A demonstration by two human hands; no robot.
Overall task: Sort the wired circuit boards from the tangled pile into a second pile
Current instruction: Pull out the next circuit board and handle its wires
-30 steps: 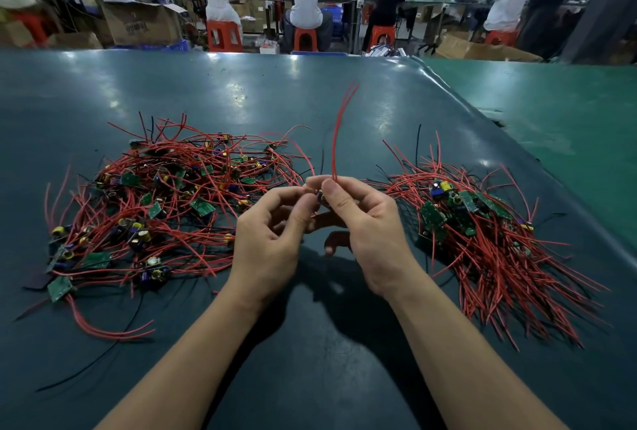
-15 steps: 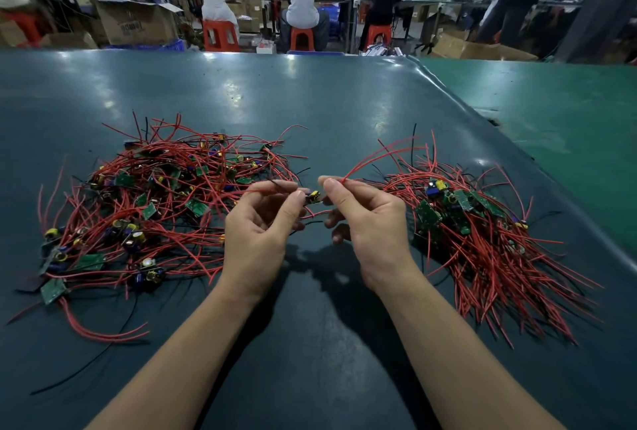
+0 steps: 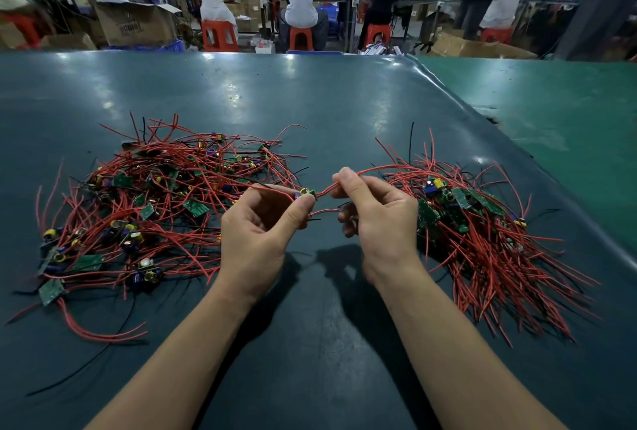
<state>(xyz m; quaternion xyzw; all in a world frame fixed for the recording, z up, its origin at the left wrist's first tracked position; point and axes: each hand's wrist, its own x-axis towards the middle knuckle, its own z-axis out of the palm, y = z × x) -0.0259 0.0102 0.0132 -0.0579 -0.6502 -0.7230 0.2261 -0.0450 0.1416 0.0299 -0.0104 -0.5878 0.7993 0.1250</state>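
A tangled pile (image 3: 155, 209) of small green circuit boards with red and black wires lies on the left of the dark green table (image 3: 310, 102). A second pile (image 3: 482, 233), with its wires combed toward me, lies on the right. Between them my left hand (image 3: 262, 233) pinches one small circuit board (image 3: 306, 193) between thumb and fingertips. My right hand (image 3: 375, 216) pinches that board's red wire (image 3: 379, 169) just right of the board; the wire arcs over to the right pile.
The table's right edge runs diagonally past the right pile, with a lighter green surface (image 3: 558, 112) beyond it. Several people sit on red stools (image 3: 219, 36) at benches far behind. Loose black wires (image 3: 86, 367) trail off the left pile toward me.
The red wire stood upright above my hands a second ago and now lies bent over to the right. My hands have drawn slightly apart, exposing the board.
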